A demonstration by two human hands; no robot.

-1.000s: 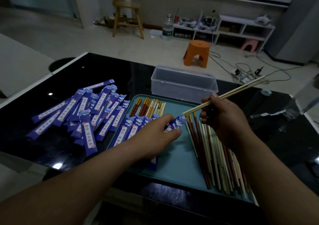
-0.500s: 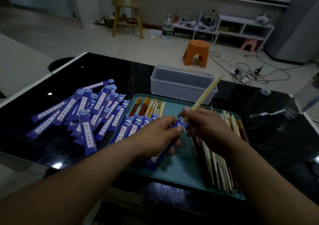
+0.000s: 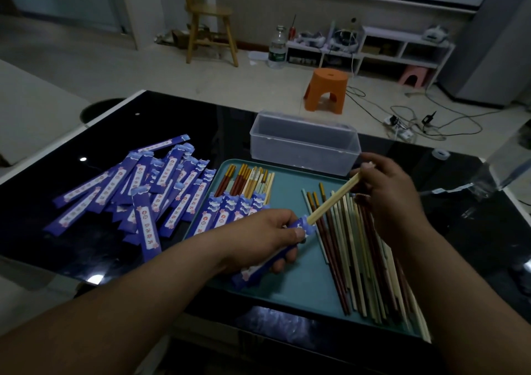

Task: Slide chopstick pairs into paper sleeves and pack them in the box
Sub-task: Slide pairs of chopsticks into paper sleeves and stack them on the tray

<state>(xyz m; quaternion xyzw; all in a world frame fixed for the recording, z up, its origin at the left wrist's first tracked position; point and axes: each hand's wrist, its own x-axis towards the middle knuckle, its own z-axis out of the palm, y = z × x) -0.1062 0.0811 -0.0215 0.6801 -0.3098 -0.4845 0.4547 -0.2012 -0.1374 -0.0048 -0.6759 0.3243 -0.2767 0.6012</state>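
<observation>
Nearest, over the teal plastic tray (image 3: 301, 285), the left hand (image 3: 264, 233) grips a blue printed paper sleeve (image 3: 253, 272). The right hand (image 3: 388, 199) pinches a pale wooden chopstick pair (image 3: 334, 200), its tips inside the sleeve's mouth. Beyond the tray, the clear plastic box (image 3: 304, 144) stands on the glossy black desk (image 3: 201, 121).

Left hand (image 3: 267, 231) and right hand (image 3: 393, 193): both bare. Left forearm (image 3: 129, 302) and right forearm (image 3: 465, 294): uncovered as far as they can be seen. The left thumbnail (image 3: 300, 233) is trimmed short; dim light obscures the other nails.
</observation>
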